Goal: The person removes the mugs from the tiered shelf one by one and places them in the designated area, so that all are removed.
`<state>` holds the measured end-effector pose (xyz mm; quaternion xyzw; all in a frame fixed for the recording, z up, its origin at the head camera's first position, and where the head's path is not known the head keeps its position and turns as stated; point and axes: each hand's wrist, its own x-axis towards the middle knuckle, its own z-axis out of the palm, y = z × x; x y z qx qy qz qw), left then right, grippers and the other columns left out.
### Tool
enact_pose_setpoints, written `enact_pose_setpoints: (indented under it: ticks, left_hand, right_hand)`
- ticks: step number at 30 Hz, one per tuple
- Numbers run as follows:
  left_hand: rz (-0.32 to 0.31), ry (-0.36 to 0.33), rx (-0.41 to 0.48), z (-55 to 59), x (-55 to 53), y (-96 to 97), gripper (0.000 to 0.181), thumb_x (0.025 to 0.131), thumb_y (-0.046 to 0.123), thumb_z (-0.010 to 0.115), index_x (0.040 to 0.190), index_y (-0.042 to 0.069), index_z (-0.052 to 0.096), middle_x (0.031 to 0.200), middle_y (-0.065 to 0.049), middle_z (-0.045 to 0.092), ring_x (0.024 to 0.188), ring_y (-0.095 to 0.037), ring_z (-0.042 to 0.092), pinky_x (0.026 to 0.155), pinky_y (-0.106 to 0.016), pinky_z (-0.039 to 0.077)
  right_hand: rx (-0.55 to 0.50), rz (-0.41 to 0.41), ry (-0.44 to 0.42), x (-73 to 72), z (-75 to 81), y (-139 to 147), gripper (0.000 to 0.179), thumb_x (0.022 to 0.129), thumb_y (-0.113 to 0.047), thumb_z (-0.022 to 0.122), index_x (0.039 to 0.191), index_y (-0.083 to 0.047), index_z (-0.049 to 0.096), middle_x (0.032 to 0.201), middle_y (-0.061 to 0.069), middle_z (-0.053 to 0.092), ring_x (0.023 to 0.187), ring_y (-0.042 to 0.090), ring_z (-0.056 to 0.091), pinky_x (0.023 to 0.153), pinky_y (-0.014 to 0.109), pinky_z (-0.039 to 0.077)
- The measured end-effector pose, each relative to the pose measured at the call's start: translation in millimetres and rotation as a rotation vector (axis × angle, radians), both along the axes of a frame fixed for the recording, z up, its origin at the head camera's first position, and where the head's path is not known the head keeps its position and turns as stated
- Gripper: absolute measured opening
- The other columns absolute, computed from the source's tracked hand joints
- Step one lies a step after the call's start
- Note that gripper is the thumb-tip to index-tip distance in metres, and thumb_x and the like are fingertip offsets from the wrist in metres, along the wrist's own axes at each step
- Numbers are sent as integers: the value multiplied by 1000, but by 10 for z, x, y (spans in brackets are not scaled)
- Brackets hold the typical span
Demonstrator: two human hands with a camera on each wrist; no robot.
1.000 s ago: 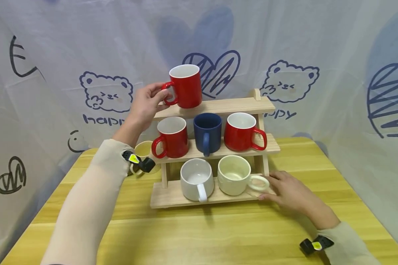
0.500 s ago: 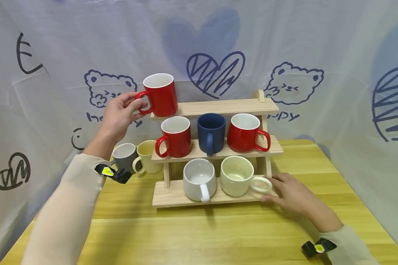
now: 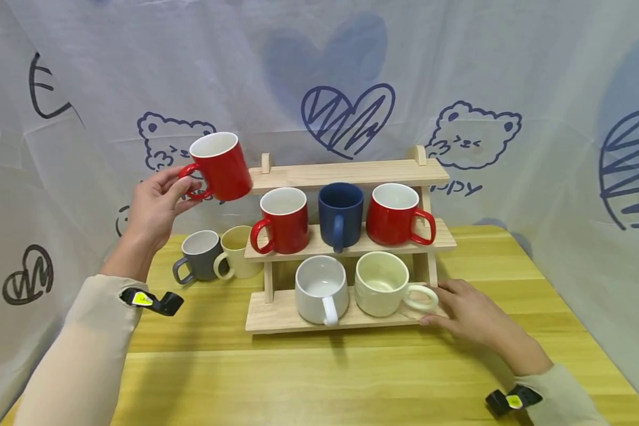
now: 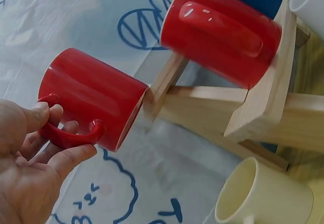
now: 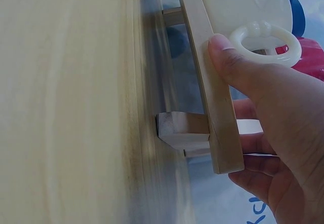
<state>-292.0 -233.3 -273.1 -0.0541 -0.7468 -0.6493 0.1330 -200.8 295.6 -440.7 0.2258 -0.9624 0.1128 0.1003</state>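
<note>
My left hand [image 3: 154,204] pinches the handle of a red mug [image 3: 225,173], white inside, held in the air at the left end of the top board of a three-tier wooden shelf rack [image 3: 359,173]. In the left wrist view the thumb and fingers close about that handle. At the lower right, my right hand [image 3: 471,313] grips the end of the rack's bottom board [image 5: 223,133], thumb on its front edge and fingers behind. The middle tier bears a red mug [image 3: 287,222], a blue mug [image 3: 346,207] and another red mug [image 3: 391,216].
On the bottom tier stand a white mug [image 3: 319,284] and a cream mug [image 3: 378,287], its handle beside my right hand. A grey mug [image 3: 205,260] and a yellow mug [image 3: 239,260] stand on the wooden table [image 3: 319,378] left of the rack. A printed curtain [image 3: 234,65] hangs behind.
My left hand has carried the red mug left and lower, from above the top board to its left end. The grey mug has come into view. My right hand keeps its grip.
</note>
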Motion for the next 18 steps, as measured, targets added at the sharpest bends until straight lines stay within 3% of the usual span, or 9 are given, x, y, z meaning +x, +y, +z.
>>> enact_pose_setpoints:
  ticks: [11,18]
  left_hand:
    - [33,14,85,-114,131,-344,49,92,27,65,135,6,55,115,-6,61,103,-13,60,79,-19,53]
    - [112,-22,82,-248,212,-563,52,90,31,65,136,9,55,117,-5,60,103,-11,60,79,-17,52]
  right_hand:
    - [6,-4,-9,13,27,-14,79,81,-65,65,129,-3,62,122,18,60,111,39,56,93,56,48]
    - [0,-2,4,12,6,-8,78,81,-64,67,129,-3,63,121,18,60,111,39,57,93,56,48]
